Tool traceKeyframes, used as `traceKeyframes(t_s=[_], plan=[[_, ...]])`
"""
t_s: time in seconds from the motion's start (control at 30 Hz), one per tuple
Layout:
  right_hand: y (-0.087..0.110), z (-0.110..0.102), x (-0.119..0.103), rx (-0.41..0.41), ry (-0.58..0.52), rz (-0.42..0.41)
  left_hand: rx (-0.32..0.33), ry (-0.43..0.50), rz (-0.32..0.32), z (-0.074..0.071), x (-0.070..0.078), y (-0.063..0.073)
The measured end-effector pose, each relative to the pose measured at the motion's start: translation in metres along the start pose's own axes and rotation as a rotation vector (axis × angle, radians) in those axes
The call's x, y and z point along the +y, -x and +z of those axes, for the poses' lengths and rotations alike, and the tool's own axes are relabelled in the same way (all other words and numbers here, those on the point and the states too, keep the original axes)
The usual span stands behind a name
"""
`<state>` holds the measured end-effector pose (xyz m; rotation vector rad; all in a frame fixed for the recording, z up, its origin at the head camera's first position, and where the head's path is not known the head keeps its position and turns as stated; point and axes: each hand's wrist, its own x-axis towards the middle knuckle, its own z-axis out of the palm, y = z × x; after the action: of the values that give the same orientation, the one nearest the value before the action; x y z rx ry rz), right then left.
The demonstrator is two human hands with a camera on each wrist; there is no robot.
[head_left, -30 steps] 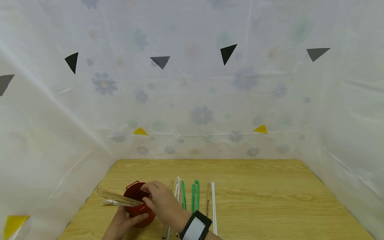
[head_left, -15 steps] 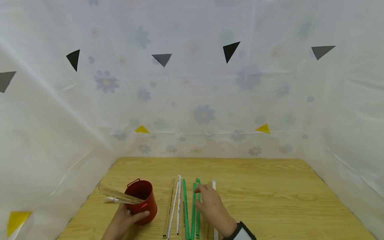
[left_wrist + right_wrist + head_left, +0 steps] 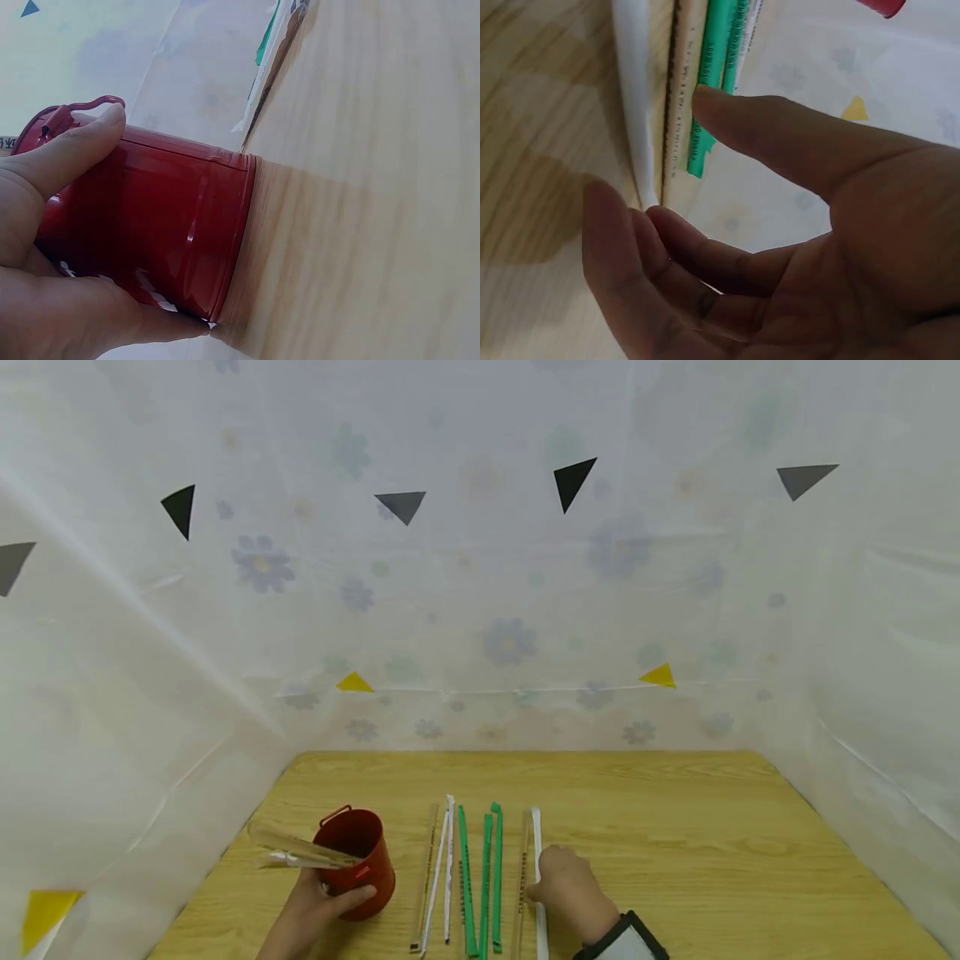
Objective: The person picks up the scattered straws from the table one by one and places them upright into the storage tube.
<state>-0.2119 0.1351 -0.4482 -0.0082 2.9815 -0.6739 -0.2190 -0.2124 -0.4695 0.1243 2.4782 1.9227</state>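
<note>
The left hand keeps its grip clamped round a red bucket on the surface. The right hand, grip apart, is at the rightmost white straw; whether it touches is hard to tell.

One red bucket stands toward the table's left edge, with three green packets, three white packets and at least two brown packets beside it and two black, three grey and three yellow triangles on the sheeting.

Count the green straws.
3: one green straw nearest the red cup, a middle one, one toward the right hand. All lie on the table; the cup may hide others.
</note>
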Motion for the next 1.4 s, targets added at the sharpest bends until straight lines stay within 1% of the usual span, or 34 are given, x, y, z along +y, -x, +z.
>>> traceKeyframes(t_s=[0.1, 0.17, 0.3, 0.4, 0.53, 0.6, 0.8, 0.9, 1.07, 1.2, 1.33, 1.4], plan=[[-0.001, 0.004, 0.004, -0.002, -0.014, -0.013, 0.0, 0.01, -0.013, 0.001, 0.0, -0.001], [-0.001, 0.006, 0.007, 0.012, -0.017, -0.024, -0.003, 0.006, -0.007, 0.0, 0.0, -0.001], [-0.002, 0.009, 0.009, 0.065, 0.011, -0.042, -0.006, -0.008, 0.009, 0.0, 0.002, -0.001], [-0.003, 0.01, 0.009, 0.098, 0.042, -0.043, -0.006, -0.006, 0.003, 0.0, 0.004, -0.001], [-0.003, 0.009, 0.007, 0.069, -0.002, -0.006, -0.007, 0.001, -0.01, -0.001, 0.005, -0.001], [-0.002, 0.009, 0.007, 0.061, -0.025, 0.004, -0.011, -0.012, -0.009, -0.002, 0.005, -0.001], [0.0, 0.011, 0.008, 0.095, -0.021, -0.016, -0.014, -0.019, -0.037, -0.002, 0.001, 0.0], [0.001, 0.01, 0.009, 0.121, -0.042, -0.03, -0.013, -0.009, -0.033, -0.002, 0.0, 0.0], [0.0, 0.003, 0.01, 0.19, -0.114, -0.073, -0.01, -0.013, -0.01, -0.001, -0.001, -0.002], [0.002, -0.009, 0.007, 0.235, -0.146, -0.108, -0.006, -0.016, -0.009, -0.001, -0.001, -0.001], [0.006, -0.024, -0.001, 0.286, -0.18, -0.109, -0.005, -0.01, -0.013, -0.001, -0.002, -0.001], [0.008, -0.031, -0.005, 0.3, -0.212, -0.095, -0.005, -0.006, -0.014, 0.0, -0.001, -0.002]])
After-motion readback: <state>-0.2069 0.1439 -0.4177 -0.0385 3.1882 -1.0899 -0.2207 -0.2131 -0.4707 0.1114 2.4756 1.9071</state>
